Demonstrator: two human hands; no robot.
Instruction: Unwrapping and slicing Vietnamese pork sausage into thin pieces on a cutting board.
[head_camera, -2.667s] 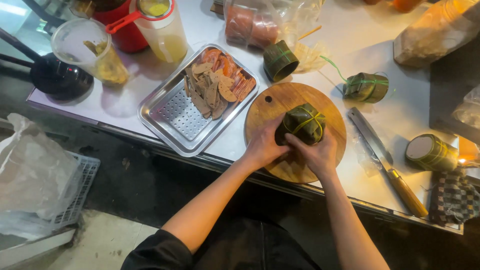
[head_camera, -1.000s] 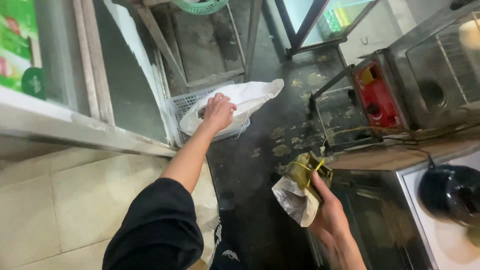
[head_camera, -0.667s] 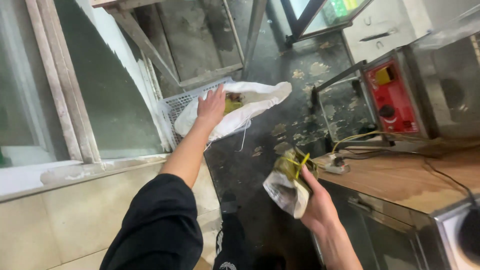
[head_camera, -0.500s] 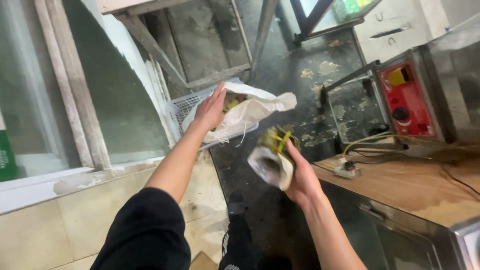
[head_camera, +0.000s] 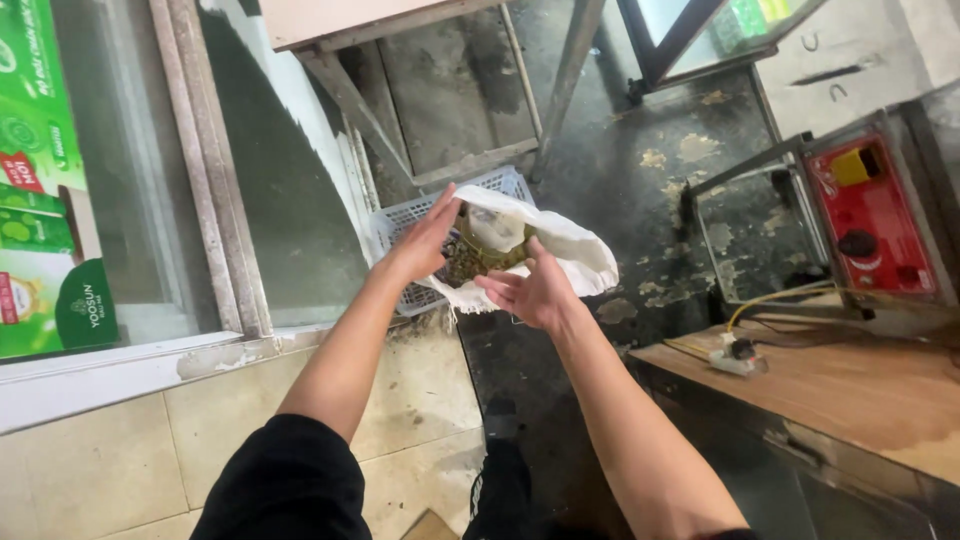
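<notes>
One white plastic bag (head_camera: 560, 245) of leaf scraps sits in one white basket (head_camera: 400, 225) on the dark floor (head_camera: 640, 180). The left hand (head_camera: 425, 240) holds its rim open; the right hand (head_camera: 530, 290) hovers spread, empty, just beside it.

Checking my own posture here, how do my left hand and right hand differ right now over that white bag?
The left hand touches the rim of the white bag and holds it open; the right hand hovers empty, palm up, fingers spread, at the mouth. The left hand reaches farther out; the right hand sits nearer. Both are bare, above the white basket.
</notes>
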